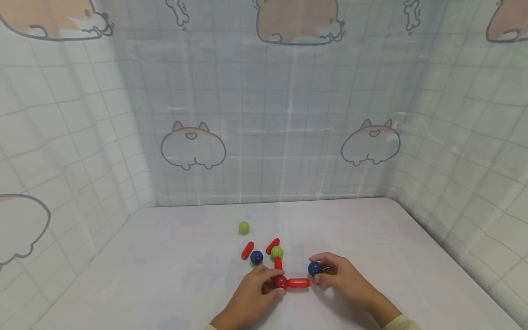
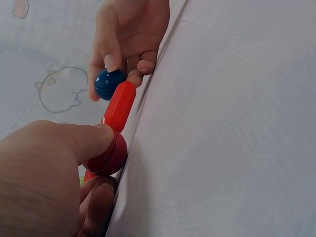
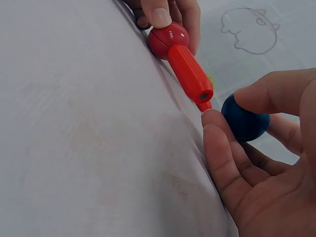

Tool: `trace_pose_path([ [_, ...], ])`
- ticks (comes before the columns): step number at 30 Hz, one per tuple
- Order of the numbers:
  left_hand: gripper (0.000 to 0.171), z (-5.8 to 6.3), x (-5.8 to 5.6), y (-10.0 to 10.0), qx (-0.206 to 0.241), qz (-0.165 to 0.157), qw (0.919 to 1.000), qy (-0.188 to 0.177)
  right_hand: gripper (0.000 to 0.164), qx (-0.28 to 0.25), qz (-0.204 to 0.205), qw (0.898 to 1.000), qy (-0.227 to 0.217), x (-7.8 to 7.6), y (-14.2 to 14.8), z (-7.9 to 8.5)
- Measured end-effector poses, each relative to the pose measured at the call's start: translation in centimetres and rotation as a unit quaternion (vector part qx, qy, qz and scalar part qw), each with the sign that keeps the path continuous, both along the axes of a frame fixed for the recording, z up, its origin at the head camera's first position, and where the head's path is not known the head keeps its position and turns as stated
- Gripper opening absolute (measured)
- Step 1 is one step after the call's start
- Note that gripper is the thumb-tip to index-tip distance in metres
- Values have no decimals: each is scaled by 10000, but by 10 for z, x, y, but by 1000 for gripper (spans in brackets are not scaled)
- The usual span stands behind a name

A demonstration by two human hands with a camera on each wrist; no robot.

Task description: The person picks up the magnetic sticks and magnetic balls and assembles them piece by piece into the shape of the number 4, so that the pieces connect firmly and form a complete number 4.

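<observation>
My left hand (image 1: 257,291) pinches a red ball (image 1: 281,282) between thumb and fingers, low over the table. From that ball one red rod (image 1: 299,283) points right, its free end showing a grey tip in the right wrist view. A second red rod (image 1: 278,263) runs away from the ball to a green ball (image 1: 277,252). In my right hand (image 1: 344,279) a dark blue ball (image 1: 315,268) is held between thumb and fingers. That blue ball (image 3: 245,117) is a small gap away from the free end of the right-pointing rod (image 3: 191,74).
Beyond the left hand lie another dark blue ball (image 1: 256,257), a loose red rod (image 1: 247,250) and, farther back, a green ball (image 1: 244,228). One more red rod (image 1: 272,246) is beside the joined green ball. Patterned curtains (image 1: 284,114) enclose the white table (image 1: 185,256) at back and sides.
</observation>
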State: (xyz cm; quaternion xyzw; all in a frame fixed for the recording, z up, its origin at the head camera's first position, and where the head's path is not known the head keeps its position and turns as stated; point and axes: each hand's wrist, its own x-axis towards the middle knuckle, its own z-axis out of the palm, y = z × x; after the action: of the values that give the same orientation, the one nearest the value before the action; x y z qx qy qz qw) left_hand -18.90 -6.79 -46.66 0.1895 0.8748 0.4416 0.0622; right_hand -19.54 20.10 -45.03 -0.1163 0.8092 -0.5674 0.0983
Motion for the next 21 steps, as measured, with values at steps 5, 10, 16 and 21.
trace_pose_path([
  [5,41,1,1,0,-11,-4,10000,71,47,-72,149,9999,-10,3,2,0],
  [10,39,2,3,0,-121,72,9998,156,46,-256,428,9987,118,5,6,1],
  [16,38,3,4,1,-196,142,9995,194,42,-83,488,9985,239,6,9,-1],
  [21,39,3,2,2,-247,168,9993,217,37,130,428,9988,210,6,9,2],
])
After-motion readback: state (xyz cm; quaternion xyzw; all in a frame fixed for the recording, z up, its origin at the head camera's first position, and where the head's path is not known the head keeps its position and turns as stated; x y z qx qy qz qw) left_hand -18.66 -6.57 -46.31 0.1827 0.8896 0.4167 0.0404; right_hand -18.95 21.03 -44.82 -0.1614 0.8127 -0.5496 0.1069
